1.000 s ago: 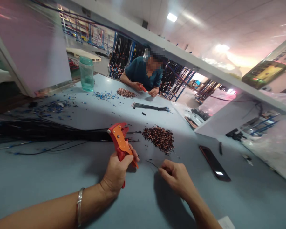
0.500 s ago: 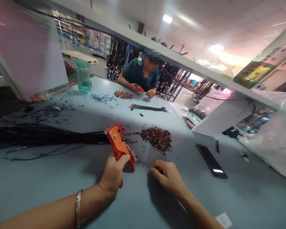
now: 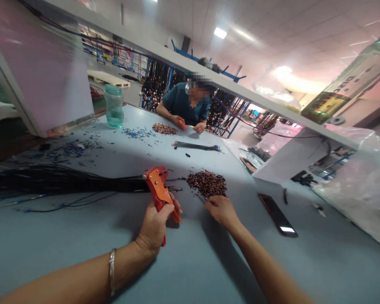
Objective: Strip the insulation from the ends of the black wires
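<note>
My left hand is wrapped round the handles of a red and orange wire stripper, its jaws pointing up and away from me. Beyond it, a thick bundle of black wires lies along the table from the left, its ends near the tool. My right hand is closed in a pinch at the near edge of a heap of short copper-and-black wire pieces. From its fingertips a thin dark wire sticks out, blurred; how far it runs inside the fingers is hidden.
A phone lies at the right. Blue-tipped scraps and a green bottle are at the left. Across the table a co-worker holds a red tool, behind a small wire bundle. A shelf beam crosses above.
My right hand has moved forward, away from me, to the edge of the heap. The wire stripper stays in my left hand, nearly still. The view has shifted slightly.
</note>
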Available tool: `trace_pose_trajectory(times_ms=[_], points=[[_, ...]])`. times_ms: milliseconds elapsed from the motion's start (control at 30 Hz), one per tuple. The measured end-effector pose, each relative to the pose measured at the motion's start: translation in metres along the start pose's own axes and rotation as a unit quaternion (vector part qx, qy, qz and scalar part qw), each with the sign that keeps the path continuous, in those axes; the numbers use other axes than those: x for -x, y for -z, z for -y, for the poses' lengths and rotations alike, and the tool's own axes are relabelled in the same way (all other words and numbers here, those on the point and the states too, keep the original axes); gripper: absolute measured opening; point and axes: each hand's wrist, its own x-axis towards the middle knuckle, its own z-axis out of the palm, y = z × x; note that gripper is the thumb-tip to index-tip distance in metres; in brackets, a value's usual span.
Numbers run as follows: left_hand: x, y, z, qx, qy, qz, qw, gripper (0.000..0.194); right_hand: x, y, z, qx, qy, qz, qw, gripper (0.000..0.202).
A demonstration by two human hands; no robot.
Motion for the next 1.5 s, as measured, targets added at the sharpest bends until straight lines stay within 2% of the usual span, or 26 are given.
trace_pose_trajectory(times_ms=[100,200,300,433,500,600,700,867,1000,1100,1267,1400,1500], points=[[-0.001,0.000,-0.001,-0.003,0.012,0.005,1.000,0.025,0.008,0.005,-0.007,-0.019,-0.008,-0.009,1.000,0.027],[-0.002,0.000,-0.001,-0.004,0.017,0.008,1.000,0.026,0.018,-0.001,0.001,-0.051,0.027,0.009,0.998,0.024],[-0.001,0.001,-0.003,-0.004,0.024,0.034,0.999,0.025,0.017,-0.004,0.006,-0.083,0.038,-0.004,0.996,0.023],[0.004,0.002,-0.004,-0.015,0.083,0.130,0.988,0.027,0.016,0.004,-0.008,-0.161,0.046,-0.025,0.986,0.020],[0.007,0.002,-0.003,-0.016,0.128,0.203,0.971,0.029,0.023,0.010,-0.017,-0.218,0.062,-0.018,0.974,0.017],[0.009,0.004,-0.001,-0.031,0.174,0.302,0.937,0.032,0.035,0.013,-0.024,-0.291,0.074,-0.036,0.953,0.026],[0.010,0.006,-0.001,-0.041,0.192,0.344,0.918,0.029,0.043,0.013,-0.024,-0.338,0.084,-0.085,0.934,0.023],[0.010,0.006,-0.003,-0.039,0.232,0.352,0.906,0.025,0.049,0.012,-0.021,-0.354,0.092,-0.150,0.918,0.018],[0.009,0.006,-0.003,-0.050,0.255,0.356,0.898,0.025,0.056,0.012,-0.020,-0.283,0.134,-0.215,0.925,0.015],[0.008,0.007,-0.002,-0.056,0.268,0.357,0.893,0.025,0.060,0.011,-0.020,-0.232,0.159,-0.242,0.929,0.015],[0.007,0.009,-0.001,-0.063,0.277,0.362,0.888,0.026,0.062,0.011,-0.020,-0.159,0.222,-0.292,0.917,0.012],[0.007,0.009,-0.001,-0.061,0.273,0.363,0.889,0.026,0.063,0.011,-0.018,-0.125,0.258,-0.316,0.904,0.012],[0.008,0.009,-0.002,-0.060,0.268,0.373,0.886,0.026,0.063,0.010,-0.017,-0.129,0.262,-0.311,0.905,0.014]])
